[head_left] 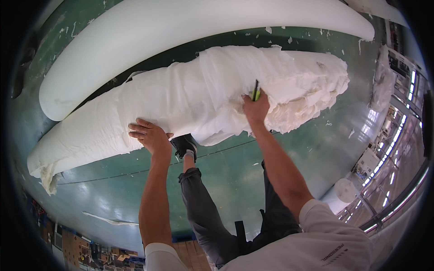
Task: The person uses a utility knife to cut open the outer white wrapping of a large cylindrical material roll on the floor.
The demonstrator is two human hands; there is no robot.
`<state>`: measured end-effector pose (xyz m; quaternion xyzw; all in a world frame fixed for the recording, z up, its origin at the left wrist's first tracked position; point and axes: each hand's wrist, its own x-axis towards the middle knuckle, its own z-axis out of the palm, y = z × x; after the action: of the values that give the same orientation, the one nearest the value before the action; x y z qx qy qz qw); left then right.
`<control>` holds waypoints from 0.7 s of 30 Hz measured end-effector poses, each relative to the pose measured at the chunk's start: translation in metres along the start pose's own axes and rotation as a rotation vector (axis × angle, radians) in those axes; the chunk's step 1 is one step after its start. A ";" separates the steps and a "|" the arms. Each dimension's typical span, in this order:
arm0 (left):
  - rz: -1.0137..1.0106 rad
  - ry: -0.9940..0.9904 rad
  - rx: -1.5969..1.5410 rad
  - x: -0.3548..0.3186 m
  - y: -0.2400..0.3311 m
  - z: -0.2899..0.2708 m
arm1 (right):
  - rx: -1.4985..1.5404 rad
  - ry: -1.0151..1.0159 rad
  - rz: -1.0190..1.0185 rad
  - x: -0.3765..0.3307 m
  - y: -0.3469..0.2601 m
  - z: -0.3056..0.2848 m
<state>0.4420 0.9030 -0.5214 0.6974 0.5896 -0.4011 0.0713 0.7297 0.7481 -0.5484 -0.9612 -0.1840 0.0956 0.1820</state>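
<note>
A long white roll (181, 92) of soft sheet material lies across the green floor in front of me, with wrinkled outer layers and a ragged, torn right end. My left hand (153, 137) rests on its near side, left of the middle, palm down with the fingers spread. Farther right, my right hand (257, 109) is closed around a green and black utility knife (256, 92), held against the roll's surface. The knife's dark end points away from me. Whether a blade touches the material is hidden.
Behind it lies another, smoother white roll (190, 22). My shoe (184, 145) touches or nearly touches the near roll. White scraps (269, 30) and a strip (110, 221) litter the green floor (226, 174). A small white roll (344, 192) stands at the right, near windows.
</note>
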 end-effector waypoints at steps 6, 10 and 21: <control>-0.028 0.039 0.006 -0.002 -0.010 0.010 | 0.153 -0.311 0.298 0.013 -0.010 -0.007; -0.031 0.005 -0.011 0.001 -0.006 0.006 | 0.112 -0.641 0.112 -0.006 -0.005 -0.037; -0.022 -0.021 -0.035 -0.001 -0.008 0.008 | -0.065 -1.133 -0.056 -0.012 -0.007 -0.107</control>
<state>0.4310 0.9006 -0.5230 0.6853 0.6033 -0.3988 0.0856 0.7439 0.7155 -0.4464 -0.7598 -0.2811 0.5855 0.0274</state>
